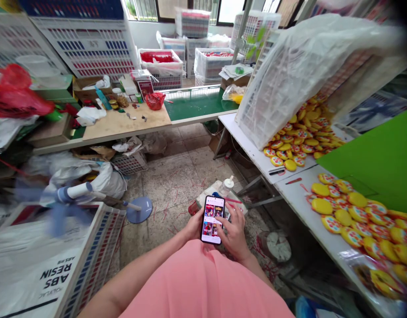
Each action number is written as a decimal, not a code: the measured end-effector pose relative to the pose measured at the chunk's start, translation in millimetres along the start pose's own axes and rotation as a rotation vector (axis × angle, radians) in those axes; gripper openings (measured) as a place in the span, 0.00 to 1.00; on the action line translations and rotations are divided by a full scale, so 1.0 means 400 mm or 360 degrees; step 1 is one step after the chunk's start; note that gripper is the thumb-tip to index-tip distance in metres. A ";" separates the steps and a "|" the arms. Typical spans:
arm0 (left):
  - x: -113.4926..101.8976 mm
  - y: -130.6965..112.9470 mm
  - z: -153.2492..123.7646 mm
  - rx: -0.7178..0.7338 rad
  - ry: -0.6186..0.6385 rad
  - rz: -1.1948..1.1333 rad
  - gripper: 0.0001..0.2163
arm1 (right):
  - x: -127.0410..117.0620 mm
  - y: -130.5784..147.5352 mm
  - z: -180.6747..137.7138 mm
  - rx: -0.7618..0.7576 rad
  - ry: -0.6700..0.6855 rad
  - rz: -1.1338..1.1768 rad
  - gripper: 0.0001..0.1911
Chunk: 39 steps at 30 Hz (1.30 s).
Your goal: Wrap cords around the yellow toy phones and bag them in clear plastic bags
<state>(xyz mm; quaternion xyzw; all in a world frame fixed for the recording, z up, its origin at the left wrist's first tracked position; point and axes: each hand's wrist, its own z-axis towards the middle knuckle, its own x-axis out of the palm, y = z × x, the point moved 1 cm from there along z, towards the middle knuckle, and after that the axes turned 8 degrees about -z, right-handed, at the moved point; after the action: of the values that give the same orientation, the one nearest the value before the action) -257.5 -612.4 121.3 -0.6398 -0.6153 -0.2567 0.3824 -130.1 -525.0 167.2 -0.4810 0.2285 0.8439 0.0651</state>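
A black smartphone (212,219) with a lit screen of small pictures is held upright above my lap. My left hand (194,224) grips its left edge from behind, fingers mostly hidden. My right hand (233,229) wraps the phone's right side, its fingers curled over the screen's edge. Both forearms reach forward over my pink garment (203,287).
A white table (291,194) on the right carries several round yellow discs (352,216), a green board (382,159) and a tilted plastic-wrapped white crate (289,84). A blue floor fan (74,194) and a crate with a resin sack (47,260) stand left. A cluttered wooden bench (123,121) lies ahead.
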 end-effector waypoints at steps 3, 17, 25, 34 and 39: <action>0.003 -0.001 -0.003 0.0013 -0.0004 0.0001 0.20 | -0.006 0.005 0.003 0.0033 0.0033 -0.0002 0.10; 0.003 -0.007 -0.003 0.0023 0.0016 0.0012 0.19 | -0.011 0.015 0.009 0.0057 0.0062 -0.0010 0.11; 0.000 -0.013 -0.002 0.0076 0.0006 0.0025 0.18 | 0.007 -0.017 0.005 0.0163 -0.0008 -0.0036 0.14; 0.010 -0.020 -0.004 0.0064 0.0001 0.0017 0.18 | 0.012 -0.019 0.016 0.0125 0.0052 -0.0124 0.19; 0.003 -0.022 -0.001 0.0079 0.0011 0.0009 0.19 | 0.014 -0.012 0.020 0.0150 0.0046 -0.0118 0.18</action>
<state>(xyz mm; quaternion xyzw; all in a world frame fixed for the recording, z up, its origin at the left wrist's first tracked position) -266.0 -612.5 123.8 -0.6310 -0.6182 -0.2425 0.4011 -137.7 -517.9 164.7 -0.4977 0.2509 0.8222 0.1155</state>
